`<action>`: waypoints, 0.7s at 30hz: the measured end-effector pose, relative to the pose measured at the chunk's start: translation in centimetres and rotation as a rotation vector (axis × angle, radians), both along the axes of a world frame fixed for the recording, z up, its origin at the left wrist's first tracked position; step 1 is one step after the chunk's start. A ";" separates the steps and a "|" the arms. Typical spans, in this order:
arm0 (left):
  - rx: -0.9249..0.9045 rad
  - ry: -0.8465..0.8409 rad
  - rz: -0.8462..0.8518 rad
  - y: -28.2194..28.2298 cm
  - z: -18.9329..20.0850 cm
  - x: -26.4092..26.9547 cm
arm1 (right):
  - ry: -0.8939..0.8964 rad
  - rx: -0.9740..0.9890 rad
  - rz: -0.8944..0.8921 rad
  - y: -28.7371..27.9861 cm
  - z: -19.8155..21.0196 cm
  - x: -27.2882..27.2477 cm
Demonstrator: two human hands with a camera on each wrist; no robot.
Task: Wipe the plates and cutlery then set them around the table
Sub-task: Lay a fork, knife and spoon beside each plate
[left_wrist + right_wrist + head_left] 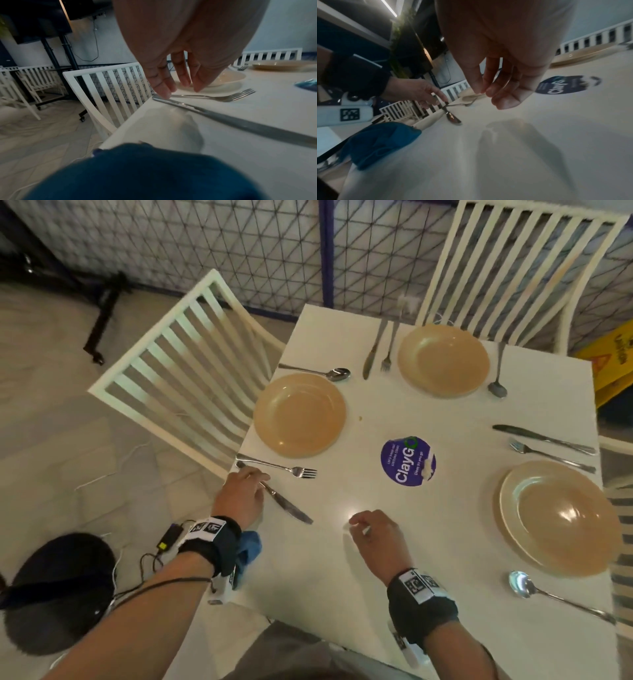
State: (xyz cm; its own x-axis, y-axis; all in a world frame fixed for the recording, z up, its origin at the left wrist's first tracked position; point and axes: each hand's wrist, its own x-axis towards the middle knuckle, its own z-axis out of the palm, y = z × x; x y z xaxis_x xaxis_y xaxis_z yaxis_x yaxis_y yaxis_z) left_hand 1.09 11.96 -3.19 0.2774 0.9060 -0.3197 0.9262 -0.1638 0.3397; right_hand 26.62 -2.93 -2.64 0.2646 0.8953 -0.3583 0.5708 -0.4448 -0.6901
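Note:
A table knife [286,504] lies at an angle near the white table's [394,559] left edge, beside a fork [278,467] and a tan plate [299,414]. My left hand [255,477] reaches down on the knife's handle. In the left wrist view its straight fingers [163,93] touch the handle end of the knife [223,119], with the thumb apart. A blue cloth [250,553] lies bunched under that wrist at the table edge. My right hand [358,523] hovers over bare table with loosely curled fingers [489,90] that hold nothing.
Two more tan plates, one at the far side [443,359] and one at the right [558,517], each have a knife, fork and spoon beside them. A spoon [317,372] lies beyond the left plate. A purple sticker [407,462] marks the middle. White slatted chairs [178,364] stand around.

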 end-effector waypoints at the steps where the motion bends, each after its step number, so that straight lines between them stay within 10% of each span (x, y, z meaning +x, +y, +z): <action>1: 0.008 0.012 -0.025 0.8 -0.4 -0.8 | -0.020 -0.041 0.040 1.1 -0.3 -1.4; 21: 0.083 0.056 -0.174 4.2 -2.8 -6.2 | -0.327 -0.230 0.223 8.0 -2.2 -8.9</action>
